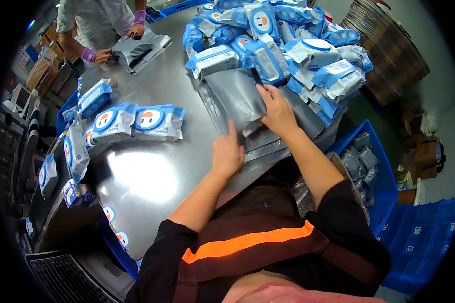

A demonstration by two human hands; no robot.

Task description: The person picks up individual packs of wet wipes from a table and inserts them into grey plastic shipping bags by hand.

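Note:
A bulging grey plastic mailing bag (235, 96) lies on a stack of flat grey mailing bags (268, 140) near the front edge of the metal table. At its right edge my right hand (279, 112) is closed on the plastic, fingers on top. My left hand (228, 154) is by the bag's near edge, index finger stretched toward it and slightly blurred, the other fingers bent; it holds nothing that I can see. Just beyond the bag rises a large heap of blue-and-white wet wipe packs (268, 58).
More wipe packs (159, 122) lie at the left of the metal table (187, 161), beside a conveyor belt (53, 202). Across the table a co-worker's hands (104, 56) handle another grey bag (134, 49). A blue crate (384, 197) with filled grey bags stands at my right.

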